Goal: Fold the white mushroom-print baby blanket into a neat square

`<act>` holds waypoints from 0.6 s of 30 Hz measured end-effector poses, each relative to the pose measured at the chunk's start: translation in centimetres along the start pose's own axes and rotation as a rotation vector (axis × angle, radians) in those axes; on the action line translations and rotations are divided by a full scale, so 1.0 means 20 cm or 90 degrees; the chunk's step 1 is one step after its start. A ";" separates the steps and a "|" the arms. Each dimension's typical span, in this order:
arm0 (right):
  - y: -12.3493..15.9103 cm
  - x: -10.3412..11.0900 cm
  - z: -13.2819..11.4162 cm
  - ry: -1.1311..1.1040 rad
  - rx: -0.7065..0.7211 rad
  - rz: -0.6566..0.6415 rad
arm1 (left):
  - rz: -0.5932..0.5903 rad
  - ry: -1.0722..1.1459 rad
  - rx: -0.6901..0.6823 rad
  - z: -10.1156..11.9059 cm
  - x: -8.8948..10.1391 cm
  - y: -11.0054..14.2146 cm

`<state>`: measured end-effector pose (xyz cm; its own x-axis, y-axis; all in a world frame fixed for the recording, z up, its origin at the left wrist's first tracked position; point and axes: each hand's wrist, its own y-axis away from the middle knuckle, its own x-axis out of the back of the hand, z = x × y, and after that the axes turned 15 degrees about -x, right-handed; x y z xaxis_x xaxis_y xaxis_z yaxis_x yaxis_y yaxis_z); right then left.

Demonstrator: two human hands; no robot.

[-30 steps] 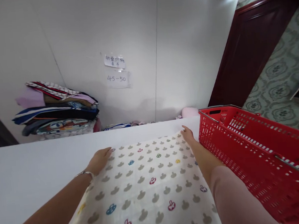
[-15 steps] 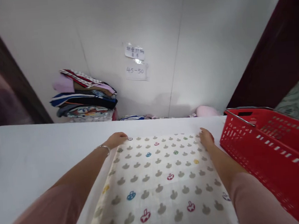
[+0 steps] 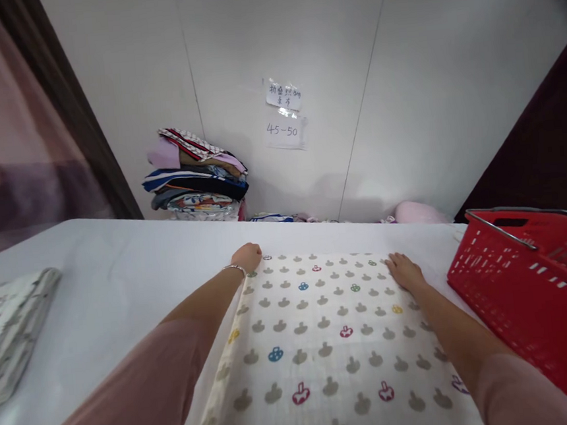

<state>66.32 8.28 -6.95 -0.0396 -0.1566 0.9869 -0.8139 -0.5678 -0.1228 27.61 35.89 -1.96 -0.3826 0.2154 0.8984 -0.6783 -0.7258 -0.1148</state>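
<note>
1. Broadly, the white table [image 3: 101,281] fills the lower view; every place below is told from the patterned cloth lying on it.
2. The patterned cloth [image 3: 320,348] lies flat on the table, running from the near edge to its far corners, printed with grey and coloured mushroom shapes.
3. A red basket [image 3: 534,296] stands just right of the cloth, its metal handle folded along the rim.
4. A pile of folded clothes [image 3: 196,177] sits beyond the cloth, behind the table, against the wall.
5. A folded stack of cloth [image 3: 6,329] lies well left of the cloth on the table.
6. The left hand [image 3: 246,257] is curled shut on the cloth's far left corner, a bracelet at the wrist.
7. The right hand [image 3: 405,272] lies flat, fingers spread, pressing on the cloth near its far right corner, gripping nothing.
8. Two paper notes [image 3: 283,114] are taped to the wall above the cloth.
</note>
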 end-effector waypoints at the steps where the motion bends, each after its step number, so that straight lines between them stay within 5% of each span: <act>1: 0.01 -0.01 0.00 0.002 -0.011 -0.026 | 0.004 -0.009 0.025 0.00 -0.01 0.01; 8: 0.01 0.01 0.00 -0.004 -0.041 -0.076 | -0.011 0.027 0.169 0.02 -0.01 0.17; 13: 0.06 0.06 0.01 -0.033 -0.070 -0.088 | -0.057 0.035 0.152 0.11 -0.02 0.30; 18: 0.19 0.07 0.18 -0.107 -0.117 -0.073 | -0.007 0.005 0.128 0.10 0.02 0.31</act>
<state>65.16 3.01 -6.40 0.1434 -0.2411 0.9599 -0.8997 -0.4358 0.0250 24.56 30.23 -1.53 -0.3811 0.2289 0.8957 -0.5442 -0.8388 -0.0172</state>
